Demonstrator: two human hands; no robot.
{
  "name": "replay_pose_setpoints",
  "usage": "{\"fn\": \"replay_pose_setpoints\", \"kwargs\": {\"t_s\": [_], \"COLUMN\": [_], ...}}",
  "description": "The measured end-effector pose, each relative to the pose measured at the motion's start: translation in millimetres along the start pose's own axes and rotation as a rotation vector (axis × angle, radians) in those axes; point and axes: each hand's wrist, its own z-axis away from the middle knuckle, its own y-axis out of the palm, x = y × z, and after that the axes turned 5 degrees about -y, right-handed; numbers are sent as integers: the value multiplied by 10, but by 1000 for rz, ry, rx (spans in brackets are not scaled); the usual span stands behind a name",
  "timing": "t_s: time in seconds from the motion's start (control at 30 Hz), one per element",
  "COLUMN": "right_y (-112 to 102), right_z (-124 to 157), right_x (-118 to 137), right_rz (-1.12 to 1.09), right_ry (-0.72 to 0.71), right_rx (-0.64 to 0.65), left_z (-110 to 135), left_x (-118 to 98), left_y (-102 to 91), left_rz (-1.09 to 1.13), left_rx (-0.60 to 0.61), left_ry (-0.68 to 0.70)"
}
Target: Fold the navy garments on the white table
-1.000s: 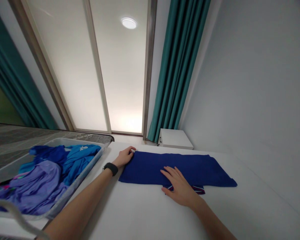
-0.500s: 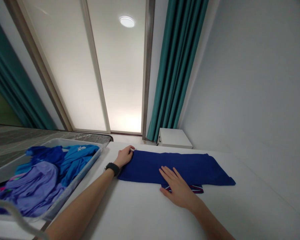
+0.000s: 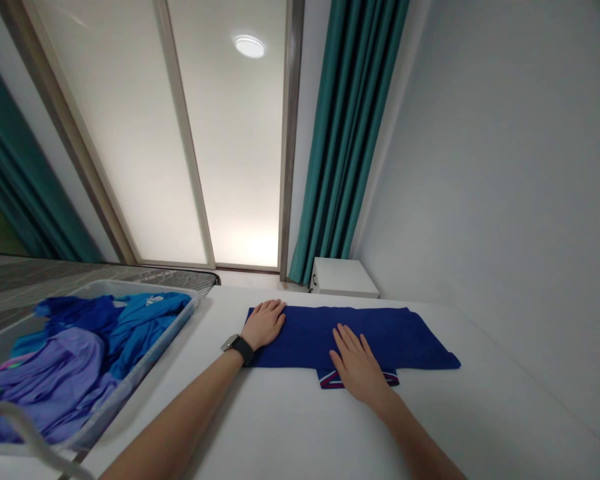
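Observation:
A navy blue shirt [image 3: 305, 337] lies folded into a long flat strip on the white table [image 3: 290, 427]. Its collar [image 3: 330, 380], trimmed in red and white, sticks out along the near edge. My left hand [image 3: 265, 325], with a dark-banded watch on the wrist, rests flat on the shirt's left end, fingers stretched out. Near the middle, just above the collar, my right hand [image 3: 357, 367] lies palm down on the cloth with its fingers straight. Part of the collar is hidden under that hand.
To the left stands a pale plastic bin [image 3: 145, 367] holding crumpled blue and lilac clothes [image 3: 60, 367]. A grey-white curved bar [image 3: 25, 427] crosses the lower left corner. Beyond the table are a small white cabinet [image 3: 343, 277], a teal curtain [image 3: 350, 133] and frosted sliding doors [image 3: 240, 160]. A wall [image 3: 505, 167] borders the right side.
My left hand has let go of the shirt's far left corner and moved right, now flat on the cloth. My right hand has shifted slightly along the shirt to the right.

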Motion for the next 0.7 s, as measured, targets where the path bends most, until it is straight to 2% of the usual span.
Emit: {"fn": "replay_pose_setpoints", "kwargs": {"t_s": [0.2,0.4,0.53,0.7], "right_y": [-25,-111,-29,61], "right_z": [-16,-90,-97,-84], "right_x": [-59,-534,-792,-740], "right_rz": [-60,-57,5,80], "right_ry": [-27,13,112,208], "right_rx": [-51,-153,-109,-30], "left_z": [46,96,138,159], "left_x": [119,409,647,812], "left_y": [43,-23,-83,-130], "left_rz": [-39,-33,-66,-105], "left_rx": [58,92,118,141], "left_ry": [-19,25,-15,-69]}}
